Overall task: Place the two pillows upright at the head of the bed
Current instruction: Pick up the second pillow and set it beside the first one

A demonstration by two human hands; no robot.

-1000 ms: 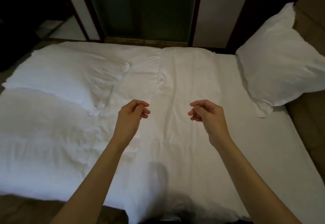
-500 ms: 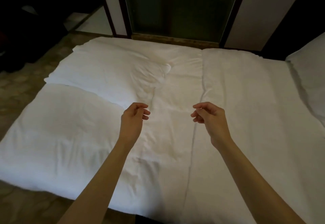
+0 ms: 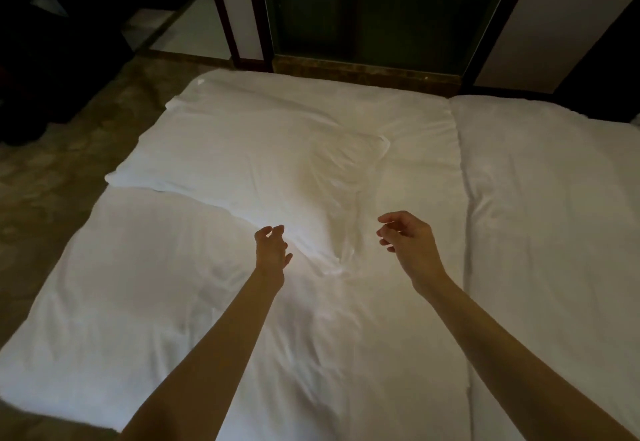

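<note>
A white pillow (image 3: 249,160) lies flat on the left half of the white bed (image 3: 540,232), its near corner pointing toward me. My left hand (image 3: 272,250) hovers at the pillow's near edge, fingers apart and curled, holding nothing. My right hand (image 3: 408,243) is held just right of the pillow's near corner, also empty with loosely curled fingers. The second pillow is out of view.
A dark glass door (image 3: 374,11) with a dark frame stands beyond the far side of the bed. Brown stone floor (image 3: 69,149) lies to the left. A seam (image 3: 464,198) runs down the bedding on the right.
The view has swung left, so the upright pillow at the right has left the frame. Both hands have moved forward toward the flat pillow and opened slightly.
</note>
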